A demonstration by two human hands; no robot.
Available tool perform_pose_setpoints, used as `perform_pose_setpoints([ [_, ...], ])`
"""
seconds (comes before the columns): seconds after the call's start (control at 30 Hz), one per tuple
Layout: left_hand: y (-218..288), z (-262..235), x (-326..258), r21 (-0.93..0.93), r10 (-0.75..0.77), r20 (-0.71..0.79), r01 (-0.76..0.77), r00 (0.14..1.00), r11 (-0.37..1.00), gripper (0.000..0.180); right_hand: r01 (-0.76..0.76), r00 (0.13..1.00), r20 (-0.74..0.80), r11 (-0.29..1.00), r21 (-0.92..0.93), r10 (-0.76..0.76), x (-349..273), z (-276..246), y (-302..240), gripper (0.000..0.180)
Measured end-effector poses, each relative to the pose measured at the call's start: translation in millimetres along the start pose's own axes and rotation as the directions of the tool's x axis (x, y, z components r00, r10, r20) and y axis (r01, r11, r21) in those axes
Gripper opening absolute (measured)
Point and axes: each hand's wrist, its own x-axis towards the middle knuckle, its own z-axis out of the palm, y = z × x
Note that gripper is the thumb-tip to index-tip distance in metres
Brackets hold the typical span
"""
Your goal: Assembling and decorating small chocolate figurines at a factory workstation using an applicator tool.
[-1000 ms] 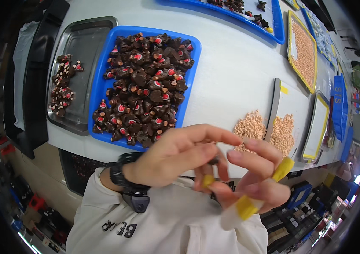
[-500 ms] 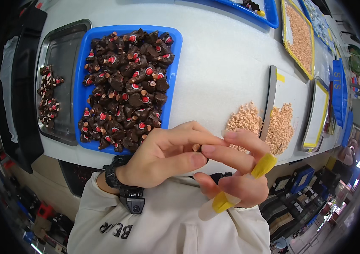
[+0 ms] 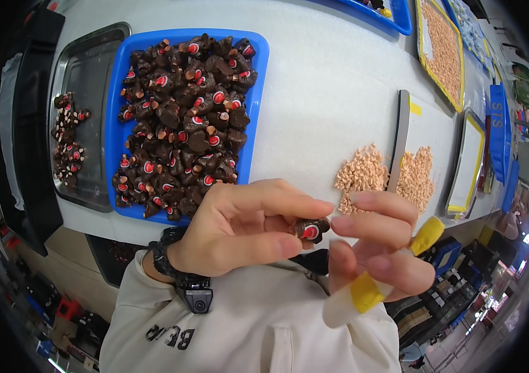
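So the small dark part [image 3: 310,229] with the red-and-white round face now sits out in the open between the fingertips; half a second ago it was mostly tucked behind the left fingers and you could barely see it. The whole view has also slid a bit, with the blue tray further toward the upper left than before. The left hand [image 3: 246,227] is curled, thumb and forefinger pinching the part from its left side, and there's a black wristwatch [image 3: 166,261] on that wrist. The right hand [image 3: 379,252] is loosely half open, forefinger tip touching the part's right edge, with yellow finger cots [image 3: 427,234] on two fingers. Both hands hover close to the chest, over a cream sweatshirt [image 3: 258,329] and in front of the tabletop [image 3: 326,93] edge. Beyond them, the blue tray [image 3: 255,124] is heaped with more of the same dark parts, a metal tray [image 3: 90,81] to its left holds a few more, and two piles of small tan pieces [image 3: 364,174] lie beside a metal strip [image 3: 399,143].
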Motion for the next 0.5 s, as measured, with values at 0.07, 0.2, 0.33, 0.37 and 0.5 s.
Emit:
perform_pose_setpoints([
  [0.07,-2,1,-1,-0.077,0.026,-0.001,-0.026,1.0,0.997,0.035,0.059,0.996,-0.072,0.995,0.075,-0.053,-2,0,0,0.044],
  [0.2,-5,-2,-2,-0.136,0.048,0.016,-0.045,0.999,0.99,0.038,0.04,0.999,-0.036,0.948,0.316,-0.03,-8,-2,-5,0.061],
  [0.33,-6,-3,0,-0.075,0.096,0.053,-0.092,0.994,0.993,0.04,-0.067,0.992,0.115,0.987,0.144,0.051,-11,-12,-5,0.07],
  [0.37,-6,-4,1,-0.065,0.099,0.058,-0.096,0.993,0.993,0.039,-0.147,0.981,0.164,0.951,0.273,0.104,-12,-14,-6,0.071],
  [0.5,-5,-4,-1,-0.097,0.081,0.046,-0.076,0.996,0.992,0.036,-0.273,0.96,0.17,0.869,0.412,0.222,-15,-14,-14,0.071],
])
